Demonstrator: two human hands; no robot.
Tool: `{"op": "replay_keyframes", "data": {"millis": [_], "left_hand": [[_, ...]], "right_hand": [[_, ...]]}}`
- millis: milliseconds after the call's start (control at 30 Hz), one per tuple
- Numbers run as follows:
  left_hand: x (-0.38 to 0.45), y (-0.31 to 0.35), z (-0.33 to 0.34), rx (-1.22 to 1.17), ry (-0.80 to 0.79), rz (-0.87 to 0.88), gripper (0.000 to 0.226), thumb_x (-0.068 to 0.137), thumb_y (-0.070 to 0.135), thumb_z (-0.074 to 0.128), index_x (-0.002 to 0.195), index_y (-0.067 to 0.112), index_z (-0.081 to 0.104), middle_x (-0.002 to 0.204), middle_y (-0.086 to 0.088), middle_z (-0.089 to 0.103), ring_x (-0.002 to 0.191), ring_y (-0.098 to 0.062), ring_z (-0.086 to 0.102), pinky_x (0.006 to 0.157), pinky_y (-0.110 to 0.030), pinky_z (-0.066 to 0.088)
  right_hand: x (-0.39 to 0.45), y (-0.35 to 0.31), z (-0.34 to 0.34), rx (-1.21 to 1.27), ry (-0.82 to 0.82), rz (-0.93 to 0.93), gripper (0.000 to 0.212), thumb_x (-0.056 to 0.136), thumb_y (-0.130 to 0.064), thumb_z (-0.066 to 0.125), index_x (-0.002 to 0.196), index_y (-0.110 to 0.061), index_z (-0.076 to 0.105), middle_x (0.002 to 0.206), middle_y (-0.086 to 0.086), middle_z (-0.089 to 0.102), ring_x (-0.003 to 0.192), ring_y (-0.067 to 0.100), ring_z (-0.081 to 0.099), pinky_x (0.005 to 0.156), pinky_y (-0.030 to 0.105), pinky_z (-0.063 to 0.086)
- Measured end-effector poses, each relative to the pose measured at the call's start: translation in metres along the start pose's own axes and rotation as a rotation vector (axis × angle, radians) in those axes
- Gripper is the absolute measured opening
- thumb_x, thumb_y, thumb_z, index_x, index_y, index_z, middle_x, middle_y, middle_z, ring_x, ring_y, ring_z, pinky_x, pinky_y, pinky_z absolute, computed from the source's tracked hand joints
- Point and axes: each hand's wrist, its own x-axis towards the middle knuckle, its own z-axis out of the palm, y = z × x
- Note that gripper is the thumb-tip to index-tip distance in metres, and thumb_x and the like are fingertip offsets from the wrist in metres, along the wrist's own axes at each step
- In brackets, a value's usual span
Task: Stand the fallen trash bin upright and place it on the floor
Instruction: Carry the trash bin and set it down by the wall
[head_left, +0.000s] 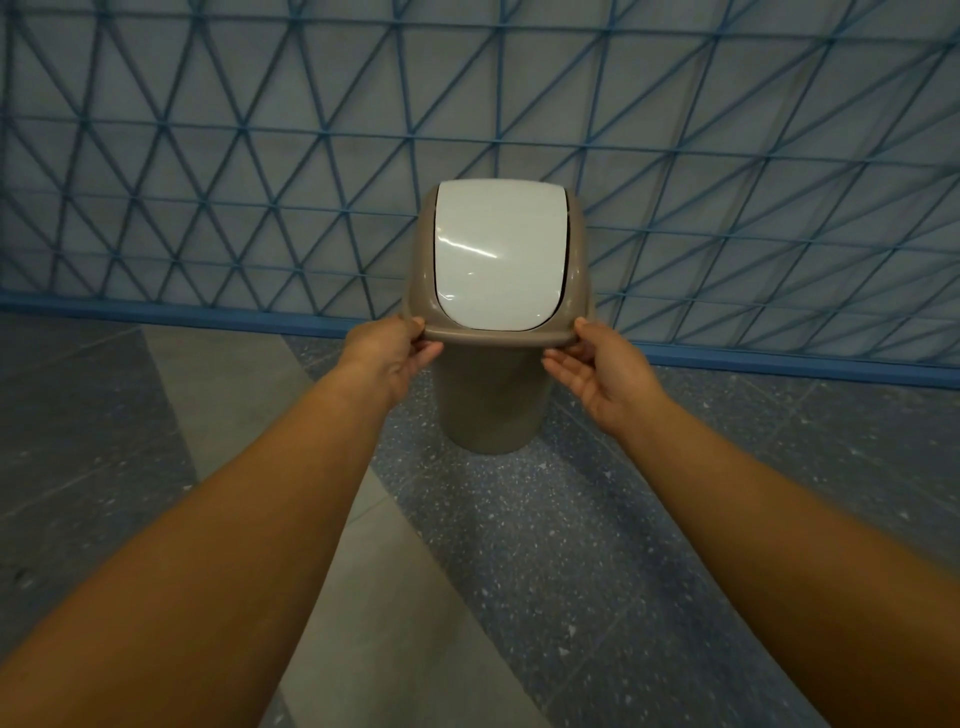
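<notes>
A taupe plastic trash bin (488, 405) with a white swing lid (501, 254) stands upright, its base on the speckled blue-grey floor (597, 545) close to the wall. My left hand (392, 351) pinches the left edge of the lid rim, thumb on top and fingers underneath. At the rim's right edge my right hand (602, 371) does the same, thumb over the rim and fingers spread below it. Both forearms reach forward from the bottom corners of the view.
A grey wall with a blue triangular metal lattice (260, 171) and a blue base rail (208, 312) runs right behind the bin. A lighter grey floor strip (374, 597) crosses diagonally between my arms.
</notes>
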Motion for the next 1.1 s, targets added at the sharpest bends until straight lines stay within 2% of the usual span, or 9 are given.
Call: {"op": "replay_keyframes", "data": {"millis": [67,133,267,333,467,800,867,967,1100], "left_hand": [[0.0,0.0,0.0,-0.002,-0.008,-0.005,0.027,0.09,0.002,0.052,0.117,-0.002,0.055,0.085,-0.008,0.059,0.077,-0.016,0.06,0.055,-0.027,0.054],[0.004,0.002,0.0,0.009,-0.005,-0.005,0.029,0.091,0.003,0.051,0.119,-0.001,0.054,0.084,-0.008,0.059,0.076,-0.015,0.059,0.063,-0.028,0.054],[0.013,0.009,-0.002,0.038,0.01,-0.01,0.033,0.091,0.004,0.05,0.123,-0.002,0.052,0.084,-0.008,0.058,0.076,-0.015,0.058,0.076,-0.03,0.052],[0.013,0.008,-0.002,0.037,-0.003,-0.014,0.033,0.091,0.003,0.05,0.124,-0.002,0.051,0.084,-0.008,0.058,0.076,-0.015,0.059,0.077,-0.03,0.051],[0.01,0.004,0.003,0.008,-0.022,-0.001,0.033,0.091,0.002,0.048,0.124,-0.002,0.051,0.087,-0.009,0.058,0.076,-0.015,0.058,0.077,-0.03,0.051],[0.013,0.004,0.001,-0.001,-0.003,-0.014,0.03,0.091,0.003,0.05,0.12,0.0,0.054,0.088,-0.009,0.06,0.081,-0.017,0.061,0.069,-0.029,0.054],[0.014,0.004,0.0,0.0,0.003,-0.016,0.029,0.091,0.003,0.051,0.119,0.0,0.055,0.09,-0.01,0.06,0.083,-0.017,0.062,0.065,-0.03,0.055],[0.015,0.004,0.001,-0.013,0.004,-0.013,0.03,0.091,0.003,0.05,0.12,0.0,0.054,0.088,-0.01,0.06,0.081,-0.017,0.061,0.073,-0.03,0.054],[0.014,0.004,0.003,-0.016,0.016,-0.007,0.03,0.09,0.003,0.051,0.12,-0.001,0.054,0.087,-0.009,0.06,0.078,-0.016,0.061,0.07,-0.03,0.054]], "right_hand": [[0.0,0.0,-0.001,0.02,0.04,-0.011,0.019,0.091,-0.021,0.056,0.105,-0.01,0.058,0.082,0.009,0.061,0.074,0.02,0.066,0.058,0.029,0.061],[0.0,0.003,-0.001,0.033,0.054,-0.036,0.023,0.09,-0.018,0.057,0.11,-0.007,0.058,0.081,0.009,0.061,0.072,0.019,0.065,0.057,0.027,0.06],[-0.001,0.01,0.004,0.022,0.054,-0.045,0.008,0.089,-0.015,0.058,0.095,-0.009,0.059,0.082,0.01,0.062,0.071,0.019,0.066,0.059,0.027,0.06],[0.001,0.005,0.007,-0.007,0.077,-0.054,0.006,0.091,-0.015,0.056,0.091,-0.009,0.059,0.081,0.01,0.061,0.071,0.019,0.065,0.056,0.027,0.06],[0.005,-0.008,0.007,-0.065,0.113,-0.052,0.019,0.091,-0.015,0.055,0.108,-0.005,0.057,0.081,0.009,0.06,0.072,0.019,0.065,0.056,0.027,0.059],[-0.001,-0.005,0.009,-0.031,0.107,-0.035,0.033,0.091,-0.014,0.055,0.122,-0.005,0.053,0.086,0.01,0.062,0.077,0.02,0.066,0.056,0.027,0.06],[-0.001,-0.004,0.009,-0.036,0.105,-0.031,0.034,0.091,-0.014,0.055,0.124,-0.004,0.052,0.087,0.011,0.063,0.078,0.02,0.066,0.058,0.028,0.06],[-0.002,-0.005,0.008,-0.031,0.106,-0.031,0.035,0.091,-0.014,0.055,0.125,-0.005,0.052,0.088,0.011,0.064,0.079,0.02,0.067,0.06,0.028,0.059],[-0.003,-0.005,0.008,-0.034,0.106,-0.03,0.032,0.091,-0.016,0.055,0.121,-0.005,0.054,0.089,0.011,0.064,0.079,0.02,0.067,0.061,0.028,0.06]]}}
